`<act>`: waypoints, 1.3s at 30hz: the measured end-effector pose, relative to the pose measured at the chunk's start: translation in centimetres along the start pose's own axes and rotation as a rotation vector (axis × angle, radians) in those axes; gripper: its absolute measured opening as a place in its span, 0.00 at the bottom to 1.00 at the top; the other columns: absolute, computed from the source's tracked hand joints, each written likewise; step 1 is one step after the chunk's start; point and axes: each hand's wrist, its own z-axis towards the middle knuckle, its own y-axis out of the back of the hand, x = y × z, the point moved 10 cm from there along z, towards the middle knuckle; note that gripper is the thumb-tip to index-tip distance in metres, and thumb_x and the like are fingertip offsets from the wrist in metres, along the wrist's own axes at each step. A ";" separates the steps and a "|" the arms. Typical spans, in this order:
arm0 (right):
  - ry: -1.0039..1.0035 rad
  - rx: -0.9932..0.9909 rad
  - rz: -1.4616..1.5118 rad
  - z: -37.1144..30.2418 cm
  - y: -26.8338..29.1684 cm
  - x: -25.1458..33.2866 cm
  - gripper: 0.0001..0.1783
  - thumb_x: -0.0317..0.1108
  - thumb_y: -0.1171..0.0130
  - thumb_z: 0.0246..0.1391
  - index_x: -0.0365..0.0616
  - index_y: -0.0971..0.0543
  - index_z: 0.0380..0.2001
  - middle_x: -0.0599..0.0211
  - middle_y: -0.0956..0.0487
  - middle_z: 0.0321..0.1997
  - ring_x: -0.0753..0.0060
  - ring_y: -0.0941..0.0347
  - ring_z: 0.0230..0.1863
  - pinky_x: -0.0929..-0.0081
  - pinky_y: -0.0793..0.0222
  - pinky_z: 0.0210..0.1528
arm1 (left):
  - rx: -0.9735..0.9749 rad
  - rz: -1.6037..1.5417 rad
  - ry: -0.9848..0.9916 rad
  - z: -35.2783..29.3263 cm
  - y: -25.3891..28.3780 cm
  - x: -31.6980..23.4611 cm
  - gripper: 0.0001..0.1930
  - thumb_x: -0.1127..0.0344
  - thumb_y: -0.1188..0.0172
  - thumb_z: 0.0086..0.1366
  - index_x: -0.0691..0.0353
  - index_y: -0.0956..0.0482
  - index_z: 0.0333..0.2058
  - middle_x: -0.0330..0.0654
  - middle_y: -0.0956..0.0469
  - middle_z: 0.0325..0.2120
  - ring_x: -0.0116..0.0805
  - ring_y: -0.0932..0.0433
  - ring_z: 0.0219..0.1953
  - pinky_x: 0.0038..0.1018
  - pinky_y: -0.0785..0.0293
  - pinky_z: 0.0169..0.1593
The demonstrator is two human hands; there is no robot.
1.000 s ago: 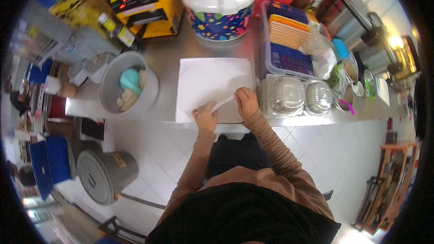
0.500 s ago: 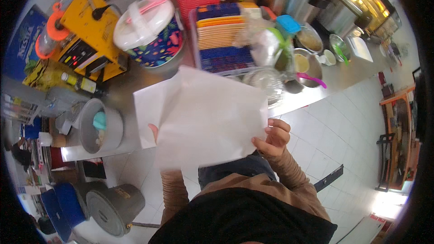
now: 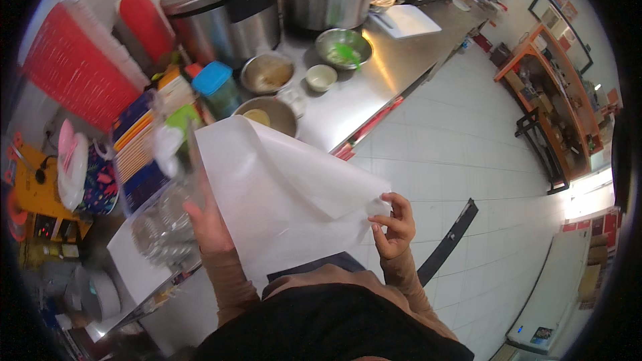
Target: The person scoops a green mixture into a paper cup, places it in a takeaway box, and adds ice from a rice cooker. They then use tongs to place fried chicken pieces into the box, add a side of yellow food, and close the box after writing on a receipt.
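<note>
A large sheet of white paper [image 3: 281, 194] is held up in front of me, over the counter's front edge, with a fold slanting across it. My left hand [image 3: 212, 224] is at its left edge, thumb showing and the other fingers hidden behind the sheet. At the right edge, my right hand [image 3: 393, 228] pinches the paper between thumb and fingers. Beside my left hand are clear plastic containers [image 3: 164, 227] on the counter. Another white sheet [image 3: 134, 261] lies left of them, partly covered.
The steel counter [image 3: 341, 117] carries metal bowls [image 3: 267, 72], a small white cup [image 3: 321, 78], a blue-lidded tub [image 3: 215, 83] and large steel cookers [image 3: 221, 20]. Red stacked containers [image 3: 80, 67] stand back left. White floor tiles [image 3: 461, 140] stretch to the right, with a wooden shelf [image 3: 548, 100] beyond.
My view has swung right, so the counter's things appear farther left. Both hands still hold the paper, which has moved right along the counter and now shows a diagonal fold.
</note>
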 end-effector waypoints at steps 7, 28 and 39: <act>-0.102 -0.174 -0.285 7.7 11.3 -10.5 0.11 0.19 0.47 0.36 0.35 0.22 0.29 0.51 0.36 0.46 0.56 0.38 0.50 0.65 0.40 0.49 | 0.152 0.969 -0.130 12.8 -8.9 14.1 0.39 0.79 0.38 0.47 0.60 0.53 0.54 0.42 0.42 0.48 0.33 0.31 0.41 0.26 0.32 0.46; -0.422 0.455 -0.634 37.6 22.9 -58.0 0.36 0.19 0.51 0.28 0.50 0.32 0.50 0.52 0.47 0.60 0.45 0.43 0.54 0.63 0.40 0.54 | 0.022 1.541 0.080 49.5 -7.3 51.0 0.31 0.75 0.41 0.46 0.64 0.47 0.48 0.64 0.45 0.49 0.55 0.41 0.51 0.41 0.45 0.54; -0.067 1.053 -0.944 42.3 13.2 -54.0 0.38 0.47 0.43 0.41 0.56 0.43 0.57 0.52 0.54 0.63 0.39 0.59 0.62 0.44 0.59 0.58 | -0.251 2.132 0.084 48.8 -10.6 54.1 0.32 0.45 0.49 0.54 0.44 0.43 0.57 0.49 0.55 0.60 0.53 0.59 0.62 0.56 0.62 0.58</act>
